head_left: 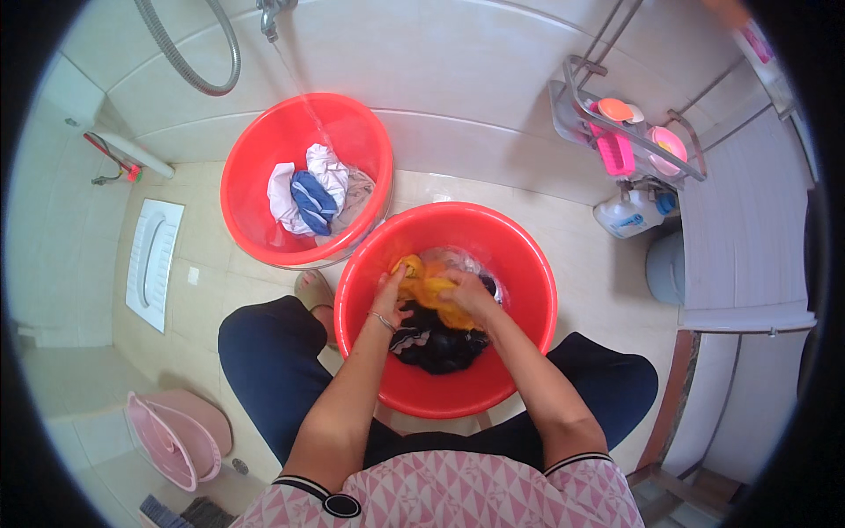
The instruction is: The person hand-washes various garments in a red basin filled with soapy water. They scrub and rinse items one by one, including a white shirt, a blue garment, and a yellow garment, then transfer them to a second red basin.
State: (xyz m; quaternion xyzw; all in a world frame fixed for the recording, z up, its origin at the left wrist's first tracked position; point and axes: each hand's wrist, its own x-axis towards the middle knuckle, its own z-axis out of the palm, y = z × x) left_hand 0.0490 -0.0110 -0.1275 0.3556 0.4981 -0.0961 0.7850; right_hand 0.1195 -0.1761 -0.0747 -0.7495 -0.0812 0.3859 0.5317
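A red plastic tub (455, 399) stands between my knees, holding wet dark laundry (439, 346) and some pale cloth in water. Both of my hands are inside it on a yellow cloth (455, 310). My left hand (391, 294), with a bracelet at the wrist, grips the cloth's left end. My right hand (470, 294) grips it farther right, slightly blurred. Beyond stands a second red tub (247, 191). White garments (328, 170) and a blue garment (313, 201) lie in that one, with a thin stream of water falling into it.
The wall tap (269, 23) is running beside a metal shower hose (198, 79). A wire rack (634, 142) holds brushes and a pink dish, above a detergent bottle (634, 214) and a grey bucket (665, 267). A squat toilet (155, 264) and pink basins (175, 435) are on the left.
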